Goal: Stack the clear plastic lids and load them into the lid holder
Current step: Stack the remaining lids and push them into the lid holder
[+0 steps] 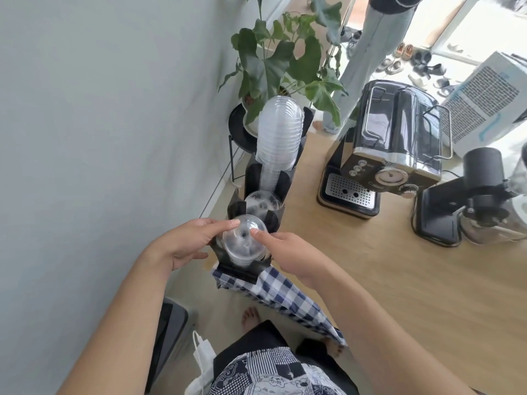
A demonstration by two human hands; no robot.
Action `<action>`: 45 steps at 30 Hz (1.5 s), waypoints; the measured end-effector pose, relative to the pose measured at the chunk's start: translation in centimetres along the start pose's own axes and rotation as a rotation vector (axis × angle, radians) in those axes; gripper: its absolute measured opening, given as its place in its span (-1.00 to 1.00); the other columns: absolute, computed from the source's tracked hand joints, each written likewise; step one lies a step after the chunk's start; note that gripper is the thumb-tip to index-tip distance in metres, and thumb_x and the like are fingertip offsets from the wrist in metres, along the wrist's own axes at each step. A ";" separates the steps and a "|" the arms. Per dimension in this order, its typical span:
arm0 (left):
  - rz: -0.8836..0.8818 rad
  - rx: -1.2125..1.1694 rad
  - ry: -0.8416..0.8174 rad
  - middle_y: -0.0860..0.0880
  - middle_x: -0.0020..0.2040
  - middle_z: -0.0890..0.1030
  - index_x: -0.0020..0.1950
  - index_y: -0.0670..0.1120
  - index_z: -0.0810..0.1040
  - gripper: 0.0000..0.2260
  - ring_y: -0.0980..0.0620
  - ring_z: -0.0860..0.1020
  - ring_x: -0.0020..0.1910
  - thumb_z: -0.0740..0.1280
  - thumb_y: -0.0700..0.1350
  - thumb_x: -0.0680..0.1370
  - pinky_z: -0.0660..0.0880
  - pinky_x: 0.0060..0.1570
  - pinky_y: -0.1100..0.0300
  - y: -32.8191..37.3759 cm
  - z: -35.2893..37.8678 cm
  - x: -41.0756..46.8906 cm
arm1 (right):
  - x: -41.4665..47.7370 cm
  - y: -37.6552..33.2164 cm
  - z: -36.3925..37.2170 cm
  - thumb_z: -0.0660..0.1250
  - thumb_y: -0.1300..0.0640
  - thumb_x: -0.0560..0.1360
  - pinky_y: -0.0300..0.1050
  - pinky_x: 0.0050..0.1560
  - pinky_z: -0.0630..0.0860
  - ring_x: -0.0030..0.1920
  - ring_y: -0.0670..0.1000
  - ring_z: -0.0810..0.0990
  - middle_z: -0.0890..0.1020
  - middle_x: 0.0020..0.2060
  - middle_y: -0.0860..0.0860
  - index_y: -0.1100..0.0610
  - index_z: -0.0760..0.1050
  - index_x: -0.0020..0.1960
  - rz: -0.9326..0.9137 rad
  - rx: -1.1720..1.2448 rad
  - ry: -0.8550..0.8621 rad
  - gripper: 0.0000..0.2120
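A stack of clear domed plastic lids (243, 242) sits in the nearest slot of the black lid holder (242, 270) at the wooden counter's left edge. My left hand (189, 242) grips the stack's left side with fingertips on the top lid's rim. My right hand (281, 249) touches the top lid from the right with its fingertips. The middle slot holds more clear lids (261, 203). A tall stack of clear cups or lids (279, 132) rises from the far slots.
A blue-white checked cloth (288, 295) hangs over the counter edge below the holder. An espresso machine (385, 149) and a grinder (473, 201) stand to the right. A potted plant (285, 61) on a black stand is behind. Another person's legs (370, 52) stand beyond.
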State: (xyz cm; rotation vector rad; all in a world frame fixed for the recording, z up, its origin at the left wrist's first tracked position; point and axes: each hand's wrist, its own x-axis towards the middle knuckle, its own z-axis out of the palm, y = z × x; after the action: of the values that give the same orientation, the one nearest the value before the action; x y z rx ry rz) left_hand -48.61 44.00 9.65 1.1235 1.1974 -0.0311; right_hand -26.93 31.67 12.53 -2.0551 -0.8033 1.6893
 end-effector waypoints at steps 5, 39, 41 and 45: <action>-0.030 -0.019 -0.021 -0.12 0.41 0.69 0.39 -0.03 0.68 -0.17 -0.12 0.59 0.48 0.63 0.46 0.29 0.46 0.55 -0.13 -1.2 0.2 1.6 | 2.1 1.1 0.5 0.27 -0.54 0.54 0.29 0.65 0.37 0.67 0.16 0.39 0.40 0.70 0.03 0.06 0.34 0.73 0.045 0.028 -0.026 -0.03; -0.042 -0.059 -0.014 0.08 0.09 0.81 0.28 0.07 0.77 -0.61 -0.04 0.69 0.12 0.25 0.25 0.75 0.53 0.37 -0.05 -1.2 1.9 1.3 | 3.8 2.5 -0.2 0.38 -0.57 0.48 0.18 0.43 0.61 0.19 -0.03 0.72 0.69 0.30 -0.06 0.07 0.54 0.56 0.117 0.077 0.028 -0.09; 0.001 -0.053 0.060 0.04 0.28 0.77 0.37 0.08 0.71 -0.64 -0.07 0.70 0.29 0.27 0.22 0.76 0.58 0.30 -0.01 -1.6 1.7 1.6 | 3.6 2.8 -0.2 0.37 -0.59 0.47 0.18 0.44 0.60 0.21 -0.03 0.72 0.69 0.29 -0.07 0.07 0.54 0.57 0.101 0.078 0.028 -0.07; 0.112 0.002 0.308 0.05 0.42 0.66 0.55 0.07 0.58 -0.48 0.02 0.62 0.43 0.36 0.28 0.65 0.53 0.49 -0.03 -1.3 1.5 1.0 | 3.4 3.3 -0.9 0.34 -0.68 0.38 0.21 0.48 0.57 0.28 0.04 0.71 0.70 0.28 -0.03 0.04 0.54 0.59 0.084 0.052 0.048 0.05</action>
State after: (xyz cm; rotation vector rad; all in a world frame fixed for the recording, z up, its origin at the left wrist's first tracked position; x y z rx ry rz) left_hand -47.85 42.79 7.94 1.2256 1.4029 0.2338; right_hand -25.02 31.32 8.18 -2.1121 -0.6598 1.6798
